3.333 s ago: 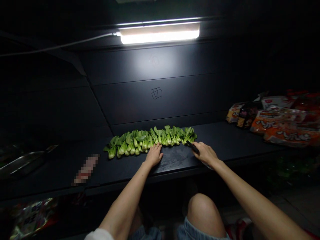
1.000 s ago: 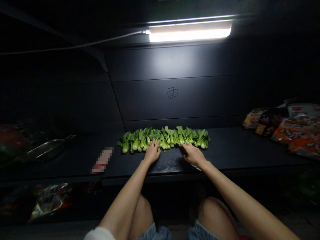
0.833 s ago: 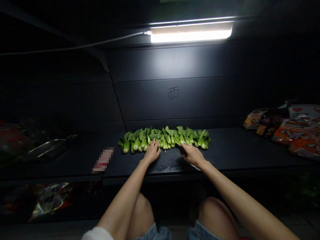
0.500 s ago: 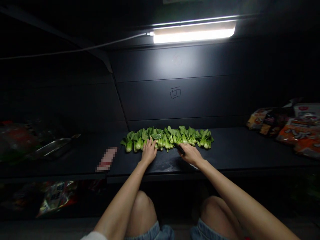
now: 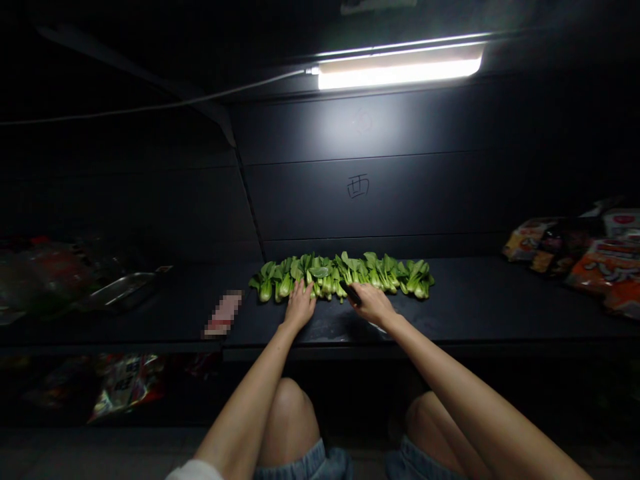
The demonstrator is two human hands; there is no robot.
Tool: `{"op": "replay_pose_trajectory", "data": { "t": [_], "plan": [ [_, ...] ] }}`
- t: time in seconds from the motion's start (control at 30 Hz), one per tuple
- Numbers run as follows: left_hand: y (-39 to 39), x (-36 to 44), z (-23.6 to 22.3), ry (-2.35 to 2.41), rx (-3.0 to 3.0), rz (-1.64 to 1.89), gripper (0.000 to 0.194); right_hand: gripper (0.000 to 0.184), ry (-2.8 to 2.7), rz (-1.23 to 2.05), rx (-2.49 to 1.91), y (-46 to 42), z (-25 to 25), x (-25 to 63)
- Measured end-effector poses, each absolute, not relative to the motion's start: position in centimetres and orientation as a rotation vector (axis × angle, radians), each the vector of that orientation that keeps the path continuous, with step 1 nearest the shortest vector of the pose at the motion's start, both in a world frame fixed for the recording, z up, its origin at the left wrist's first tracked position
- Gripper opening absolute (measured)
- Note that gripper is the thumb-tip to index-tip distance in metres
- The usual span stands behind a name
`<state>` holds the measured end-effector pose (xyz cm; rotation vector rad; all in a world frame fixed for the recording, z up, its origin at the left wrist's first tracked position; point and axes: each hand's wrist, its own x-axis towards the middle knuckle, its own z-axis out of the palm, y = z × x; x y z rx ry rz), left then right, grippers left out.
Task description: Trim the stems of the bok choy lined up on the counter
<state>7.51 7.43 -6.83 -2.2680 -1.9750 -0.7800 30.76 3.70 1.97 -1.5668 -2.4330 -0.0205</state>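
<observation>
A tight row of baby bok choy [image 5: 340,277] lies across the dark counter, leaves to the far side and pale green stems toward me. My left hand [image 5: 300,307] rests with spread fingers against the near edge of the row, left of its middle. My right hand [image 5: 373,305] grips a black-handled knife [image 5: 351,293], its handle pointing into the stems. Only a slight metal glint shows under the palm, so most of the blade is hidden.
A steel tray [image 5: 123,293] stands left on the counter [image 5: 465,313], beside a pixelated pale packet [image 5: 223,313]. Snack bags [image 5: 595,263] are piled right, more bags [image 5: 127,385] sit below the counter, and a strip light [image 5: 400,70] hangs above.
Both hands have shifted left along the row since the oldest frame, the knife moving with my right hand. The whole scene has slid right in the picture as my head turned.
</observation>
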Motion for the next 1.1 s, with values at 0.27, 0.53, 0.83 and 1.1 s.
{"op": "replay_pose_trajectory", "data": {
  "t": [0.27, 0.53, 0.83, 1.1],
  "plan": [
    [6.9, 6.8, -7.3, -1.937, -2.245, -0.854, 0.051, 0.023, -2.506, -0.064, -1.531, 3.4, 1.9, 29.5],
    [6.6, 6.3, -7.0, -1.956, -2.284, -0.774, 0.054, 0.023, -2.506, -0.078, -1.473, 3.2, 2.1, 28.2],
    [6.3, 5.9, -6.7, -1.954, -2.244, -0.711, 0.051, 0.021, -2.571, -0.117, -1.471, 3.3, 2.4, 27.1],
    [6.2, 5.5, -6.2, -1.946, -2.193, -0.671, 0.051, 0.024, -2.546, -0.113, -1.416, 3.5, 2.1, 26.6]
  ]
}}
